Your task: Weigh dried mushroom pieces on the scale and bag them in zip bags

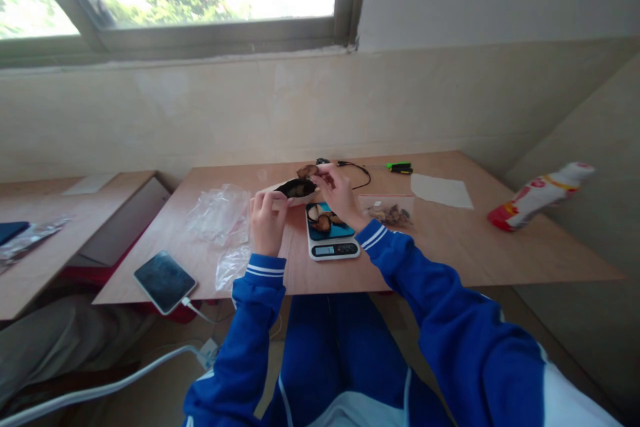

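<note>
Hands working over a kitchen scale

Left hand (268,219) grips the near edge of a small pouch (296,188), fingers curled around it, keeping its dark mouth open and raised above the scale (333,232). Right hand (340,195) pinches a brown dried piece (307,171) between fingertips just over the pouch opening. Judged reason for the pose: pouch sits directly above the weighing surface, so pieces travel a short way. Several similar pieces (323,219) lie on the blue platform of the scale. Display is too small to read. Clear plastic bags (220,213) lie left of the scale on the wooden table (475,247); a packet with more pieces (390,213) lies right.
</note>
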Available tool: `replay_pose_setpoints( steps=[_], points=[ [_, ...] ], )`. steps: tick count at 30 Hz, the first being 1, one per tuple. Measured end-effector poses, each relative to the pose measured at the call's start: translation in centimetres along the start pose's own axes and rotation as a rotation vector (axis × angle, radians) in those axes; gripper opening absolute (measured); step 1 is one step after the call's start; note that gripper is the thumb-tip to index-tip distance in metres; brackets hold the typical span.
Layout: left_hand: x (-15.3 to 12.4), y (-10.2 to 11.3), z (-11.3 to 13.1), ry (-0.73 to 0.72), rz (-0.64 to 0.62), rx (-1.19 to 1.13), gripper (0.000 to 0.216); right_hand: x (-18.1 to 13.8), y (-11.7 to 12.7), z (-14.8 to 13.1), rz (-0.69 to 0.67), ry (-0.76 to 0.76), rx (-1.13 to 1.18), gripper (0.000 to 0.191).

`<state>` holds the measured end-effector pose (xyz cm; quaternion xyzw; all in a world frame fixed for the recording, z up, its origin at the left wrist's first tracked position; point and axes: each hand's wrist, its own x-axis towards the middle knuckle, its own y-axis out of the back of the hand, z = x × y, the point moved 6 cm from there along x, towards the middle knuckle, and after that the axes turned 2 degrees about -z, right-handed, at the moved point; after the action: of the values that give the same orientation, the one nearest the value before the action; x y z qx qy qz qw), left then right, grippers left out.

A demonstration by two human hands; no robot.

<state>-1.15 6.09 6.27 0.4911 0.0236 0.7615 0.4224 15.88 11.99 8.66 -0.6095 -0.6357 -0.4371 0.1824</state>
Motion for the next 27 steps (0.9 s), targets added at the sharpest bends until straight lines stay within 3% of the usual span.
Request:
replay_pose_setpoints(
  steps=[6, 9, 11, 13, 17, 21, 23, 27],
  points=[
    [0.9, -0.8, -0.1, 0.035, 0.053, -0.026, 0.017, 2.6, 0.1, 3.3, 0.322, -0.275, 0.300, 0.027],
    [1.5, -0.6, -0.5, 0.044, 0.070, -0.024, 0.017, 3.6, 1.3, 4.2, 0.367, -0.317, 0.552, 0.029],
    [2.4, -0.4, -0.9, 0.047, 0.073, -0.012, 0.014, 3.2, 2.2, 5.1, 0.257, -0.353, 0.653, 0.031],
    [3.7, -0.3, -1.5, 0.050, 0.078, 0.003, 0.012, 2.0, 3.0, 6.3, 0.076, -0.404, 0.593, 0.033],
    [6.4, -0.3, -3.0, 0.054, 0.097, 0.015, 0.007, -0.8, 3.5, 8.9, -0.337, -0.426, 0.104, 0.027],
    [7.8, -0.5, -4.1, 0.070, 0.129, 0.031, 0.005, -2.2, 1.4, 10.6, -0.752, -0.472, -0.314, 0.018],
    [7.8, -0.5, -4.2, 0.070, 0.134, 0.043, 0.006, -2.2, 0.3, 11.0, -0.840, -0.506, -0.372, 0.012],
    [7.5, -0.4, -4.0, 0.050, 0.121, 0.066, 0.009, -1.8, -1.1, 11.2, -0.855, -0.525, -0.386, 0.006]
  ],
)
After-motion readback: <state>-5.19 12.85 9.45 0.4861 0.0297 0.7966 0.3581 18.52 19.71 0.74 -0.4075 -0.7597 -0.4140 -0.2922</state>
